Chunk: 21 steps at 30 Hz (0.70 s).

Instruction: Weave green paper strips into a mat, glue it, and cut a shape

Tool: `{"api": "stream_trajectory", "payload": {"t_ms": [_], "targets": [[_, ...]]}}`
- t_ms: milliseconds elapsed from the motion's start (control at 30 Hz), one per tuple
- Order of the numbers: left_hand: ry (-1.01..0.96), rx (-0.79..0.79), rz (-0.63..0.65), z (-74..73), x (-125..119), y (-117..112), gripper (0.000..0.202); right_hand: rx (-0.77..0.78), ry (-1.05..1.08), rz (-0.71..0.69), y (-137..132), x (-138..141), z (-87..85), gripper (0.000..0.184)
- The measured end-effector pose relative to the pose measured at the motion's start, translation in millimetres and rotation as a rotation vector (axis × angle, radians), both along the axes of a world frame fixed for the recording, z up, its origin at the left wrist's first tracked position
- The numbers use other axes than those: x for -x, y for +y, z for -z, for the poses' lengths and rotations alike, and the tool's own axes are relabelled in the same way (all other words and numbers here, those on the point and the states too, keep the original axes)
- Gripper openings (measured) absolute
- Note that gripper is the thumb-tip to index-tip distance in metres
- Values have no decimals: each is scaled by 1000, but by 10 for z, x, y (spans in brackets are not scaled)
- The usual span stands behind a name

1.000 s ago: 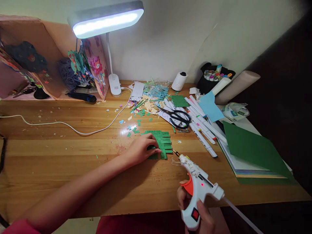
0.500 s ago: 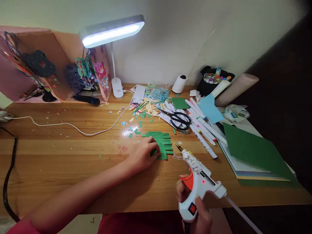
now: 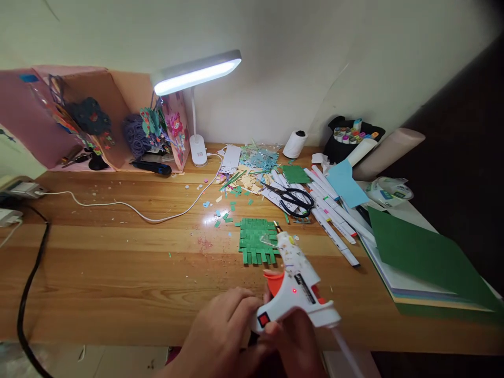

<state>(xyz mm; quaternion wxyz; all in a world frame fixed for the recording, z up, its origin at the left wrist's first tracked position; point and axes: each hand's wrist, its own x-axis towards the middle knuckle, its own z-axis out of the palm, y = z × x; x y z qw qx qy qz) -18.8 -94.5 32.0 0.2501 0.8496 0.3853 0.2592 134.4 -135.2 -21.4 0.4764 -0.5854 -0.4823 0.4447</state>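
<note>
Right fingers (image 3: 274,331) grip the glue gun (image 3: 296,281), left fingers (image 3: 236,300) at its handle (image 3: 271,314) (I can't tell if closed), woven green paper (image 3: 252,239) ahead of both; I'd steady the nozzle (image 3: 277,227) before squeezing.

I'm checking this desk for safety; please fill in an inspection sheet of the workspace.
Surface: wooden desk, littered with paper scraps.
Job's things: white glue gun, indicator lit red; nozzle near the woven green paper.
Clutter: scissors, loose markers, white spool.
Hands: right hand grips the glue gun; left hand beside it, contact unclear.
Cables: white cable crosses the desk; black cable at far left.
Surroundings: lit lamp, pink box holding crafts.
</note>
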Motion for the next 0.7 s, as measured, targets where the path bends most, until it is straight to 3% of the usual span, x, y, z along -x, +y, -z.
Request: {"api": "stream_trajectory", "payload": {"t_ms": [100, 200, 300, 433, 533, 700], "targets": [[5, -26, -176, 24, 143, -56, 19, -65, -190, -270, 248, -106, -216, 29], [44, -46, -365, 44, 518, -26, 19, -143, -449, -678, 562, -374, -482, 27], [191, 18, -615, 75, 1057, 112, 25, -207, -670, -660, 852, -697, -596, 23], [414, 68, -843, 47, 1629, 525, 40, -311, -808, -565, 1206, -928, -552, 17], [570, 6, -888, -65, 1790, 928, 43, -386, -856, -616, 1420, -900, -525, 18], [685, -61, -785, -174, 1931, 1444, 50, -394, -822, -754, 1553, -776, -463, 32]]}}
